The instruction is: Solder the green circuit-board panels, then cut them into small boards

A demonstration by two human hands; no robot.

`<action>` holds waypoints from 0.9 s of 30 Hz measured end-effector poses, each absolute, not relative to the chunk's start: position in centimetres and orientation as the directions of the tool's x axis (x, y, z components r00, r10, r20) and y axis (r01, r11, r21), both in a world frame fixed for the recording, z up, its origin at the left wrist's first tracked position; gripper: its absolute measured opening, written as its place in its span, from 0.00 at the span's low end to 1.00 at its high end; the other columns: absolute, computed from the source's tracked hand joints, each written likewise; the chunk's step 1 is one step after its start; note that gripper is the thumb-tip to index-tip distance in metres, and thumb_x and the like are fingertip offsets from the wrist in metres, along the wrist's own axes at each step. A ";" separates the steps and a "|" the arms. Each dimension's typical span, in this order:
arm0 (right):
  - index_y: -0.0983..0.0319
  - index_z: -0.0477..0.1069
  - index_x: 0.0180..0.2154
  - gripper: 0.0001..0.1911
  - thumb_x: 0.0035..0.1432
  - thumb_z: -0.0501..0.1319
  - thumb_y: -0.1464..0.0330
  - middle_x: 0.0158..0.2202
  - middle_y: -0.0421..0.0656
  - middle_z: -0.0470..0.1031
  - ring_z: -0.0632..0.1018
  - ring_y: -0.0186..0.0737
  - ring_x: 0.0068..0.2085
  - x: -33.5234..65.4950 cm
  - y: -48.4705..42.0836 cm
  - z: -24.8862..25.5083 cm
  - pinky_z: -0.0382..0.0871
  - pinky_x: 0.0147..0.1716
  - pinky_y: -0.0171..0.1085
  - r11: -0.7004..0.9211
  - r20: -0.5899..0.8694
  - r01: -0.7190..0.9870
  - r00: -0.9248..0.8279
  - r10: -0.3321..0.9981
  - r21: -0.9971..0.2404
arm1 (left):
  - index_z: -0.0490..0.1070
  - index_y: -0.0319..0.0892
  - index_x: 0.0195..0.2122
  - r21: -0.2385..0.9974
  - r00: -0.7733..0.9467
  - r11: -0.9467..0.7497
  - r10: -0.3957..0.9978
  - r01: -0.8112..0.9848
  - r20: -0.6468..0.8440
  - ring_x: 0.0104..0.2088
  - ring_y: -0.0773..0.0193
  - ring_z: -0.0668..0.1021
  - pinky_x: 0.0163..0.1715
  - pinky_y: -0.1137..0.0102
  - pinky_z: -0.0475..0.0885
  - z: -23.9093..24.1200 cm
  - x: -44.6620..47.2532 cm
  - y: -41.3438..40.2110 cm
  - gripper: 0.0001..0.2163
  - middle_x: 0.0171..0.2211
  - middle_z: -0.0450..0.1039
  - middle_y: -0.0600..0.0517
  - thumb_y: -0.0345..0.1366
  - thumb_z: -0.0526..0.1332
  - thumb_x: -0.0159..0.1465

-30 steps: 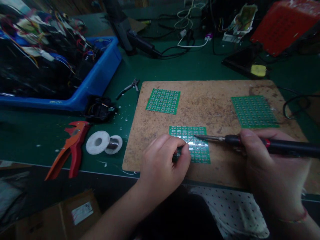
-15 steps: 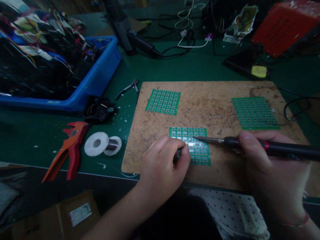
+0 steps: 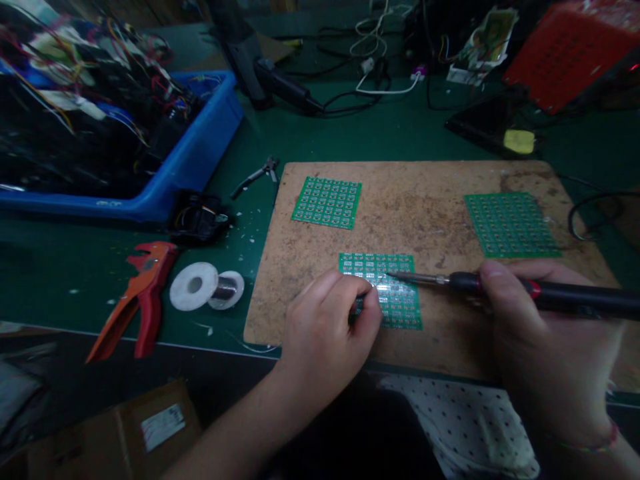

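My right hand [image 3: 540,320] is closed around the dark handle of a soldering iron [image 3: 465,283], whose tip points left over the upper part of a green circuit board panel [image 3: 400,300]. Whether the tip touches the panel I cannot tell. My left hand [image 3: 335,327] lies over the panel's left side, thumb and forefinger pinched together; what they hold, if anything, is too small to make out. Part of the panel is hidden under that hand. Beneath it is a worn brown board [image 3: 405,207], which also carries a second green panel [image 3: 327,203] and a third one [image 3: 513,225].
Left of the board lie a solder wire spool [image 3: 205,288], orange-red pliers [image 3: 137,293] and small cutters [image 3: 256,177]. A blue bin [image 3: 200,153] of wired parts stands behind them. At back right are a red box [image 3: 570,53] and an iron stand with yellow sponge [image 3: 519,141].
The iron's tip has shifted very slightly left over the panel. Both hands keep almost the same place and grip; the whole view has moved a little.
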State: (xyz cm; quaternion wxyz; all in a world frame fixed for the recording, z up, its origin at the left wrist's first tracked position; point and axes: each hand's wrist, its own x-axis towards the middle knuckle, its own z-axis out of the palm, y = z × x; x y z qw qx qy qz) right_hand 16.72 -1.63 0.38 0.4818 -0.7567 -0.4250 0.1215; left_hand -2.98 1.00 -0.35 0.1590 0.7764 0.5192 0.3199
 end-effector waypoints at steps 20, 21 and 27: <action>0.57 0.74 0.27 0.09 0.54 0.66 0.60 0.24 0.36 0.74 0.72 0.30 0.25 16.7 -1.7 0.3 0.64 0.25 0.33 -0.162 0.241 0.550 0.586 0.773 -0.820 | 0.72 0.42 0.29 0.552 0.269 -0.413 0.907 0.725 0.325 0.28 0.67 0.72 0.29 0.70 0.63 -0.6 -2.8 1.0 0.06 0.26 0.71 0.54 0.33 0.60 0.63; 0.58 0.74 0.28 0.09 0.54 0.66 0.60 0.24 0.36 0.74 0.72 0.30 0.25 16.7 -1.7 0.3 0.64 0.25 0.33 -0.163 0.234 0.541 0.590 0.772 -0.825 | 0.72 0.42 0.29 0.550 0.271 -0.411 0.908 0.727 0.321 0.28 0.67 0.72 0.29 0.70 0.63 -0.6 -2.8 1.1 0.05 0.26 0.71 0.54 0.33 0.60 0.63; 0.57 0.73 0.27 0.09 0.53 0.66 0.59 0.24 0.36 0.74 0.72 0.30 0.25 16.6 -1.6 0.3 0.63 0.24 0.33 -0.171 0.217 0.518 0.604 0.767 -0.838 | 0.72 0.42 0.30 0.548 0.278 -0.399 0.915 0.735 0.294 0.29 0.66 0.72 0.30 0.69 0.63 -0.6 -2.8 1.2 0.05 0.27 0.70 0.54 0.33 0.60 0.64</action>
